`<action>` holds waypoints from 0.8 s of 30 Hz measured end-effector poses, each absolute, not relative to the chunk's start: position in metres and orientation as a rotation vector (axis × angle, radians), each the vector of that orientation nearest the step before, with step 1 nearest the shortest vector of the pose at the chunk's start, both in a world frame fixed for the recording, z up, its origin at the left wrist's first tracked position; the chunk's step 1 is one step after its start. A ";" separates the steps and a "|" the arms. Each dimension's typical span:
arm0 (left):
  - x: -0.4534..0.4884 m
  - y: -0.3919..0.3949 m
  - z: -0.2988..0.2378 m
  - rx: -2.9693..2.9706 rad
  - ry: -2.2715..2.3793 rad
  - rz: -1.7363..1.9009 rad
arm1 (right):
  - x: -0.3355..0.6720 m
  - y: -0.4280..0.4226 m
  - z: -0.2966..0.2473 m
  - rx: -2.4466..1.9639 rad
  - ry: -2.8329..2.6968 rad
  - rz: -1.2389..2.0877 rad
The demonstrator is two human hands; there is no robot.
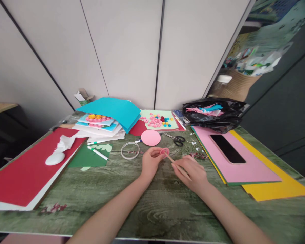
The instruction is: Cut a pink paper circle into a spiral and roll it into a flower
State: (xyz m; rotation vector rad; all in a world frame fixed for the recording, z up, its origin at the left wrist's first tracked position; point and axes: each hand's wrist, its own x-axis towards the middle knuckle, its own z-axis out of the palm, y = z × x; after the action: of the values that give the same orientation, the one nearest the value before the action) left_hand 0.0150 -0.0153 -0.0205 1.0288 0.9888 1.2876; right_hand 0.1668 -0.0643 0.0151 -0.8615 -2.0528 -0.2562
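Observation:
My left hand (pixel 150 162) rests on the green wood-grain table (pixel 132 200) with its fingers pinched round a small pink paper coil (pixel 164 151). My right hand (pixel 191 171) grips a thin wooden stick (pixel 176 163) whose tip reaches into that coil. Both hands meet near the middle of the table. Just beyond them lie a pink paper circle (pixel 150 137), a clear tape ring (pixel 130 150) and black scissors (pixel 178 139).
A red sheet (pixel 22 169) with a white lump and crumpled paper lies at left. A stack under a blue sheet (pixel 112 110) stands behind. Pink and yellow sheets with a dark phone (pixel 227 148) lie at right, a black bag (pixel 216 113) behind them.

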 end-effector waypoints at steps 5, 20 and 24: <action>0.015 -0.016 -0.020 1.036 0.997 1.288 | 0.168 -0.063 0.013 -0.875 -2.035 -0.242; 0.013 -0.015 -0.021 1.026 1.017 1.311 | 0.168 -0.064 0.007 -0.921 -2.044 -0.118; 0.014 -0.015 -0.021 1.013 1.015 1.319 | 0.167 -0.064 0.008 -0.906 -2.054 -0.158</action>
State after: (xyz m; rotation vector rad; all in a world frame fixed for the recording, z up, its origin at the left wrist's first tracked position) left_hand 0.0136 -0.0149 -0.0214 1.0131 1.0150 1.3194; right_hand 0.1672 -0.0638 0.0084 -0.9058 -2.0535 -0.1581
